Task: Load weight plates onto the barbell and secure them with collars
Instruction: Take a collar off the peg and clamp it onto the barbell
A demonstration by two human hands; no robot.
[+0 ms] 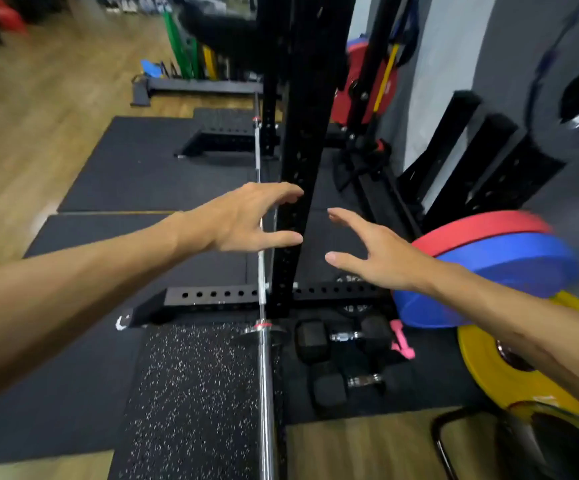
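Note:
A bare silver barbell (266, 393) runs from the bottom centre away up the view, resting in the black rack (301, 140); its near sleeve carries no plate. My left hand (246, 218) hovers over the bar beside the rack upright, fingers spread, holding nothing. My right hand (374, 252) reaches out to the right of the upright, open and empty. On the right, a red plate (478, 228), a blue plate (509, 268) and a yellow plate (495, 368) are stacked on storage pegs. A grey plate (572, 98) hangs high at the right. No collar is visible.
Black hex dumbbells (336, 362) and a small pink dumbbell (400, 341) lie on the mat right of the bar. The rack's base beam (211, 296) crosses under the bar. Black rubber mats (149, 174) cover a wooden floor. Another red plate (360, 88) sits behind the rack.

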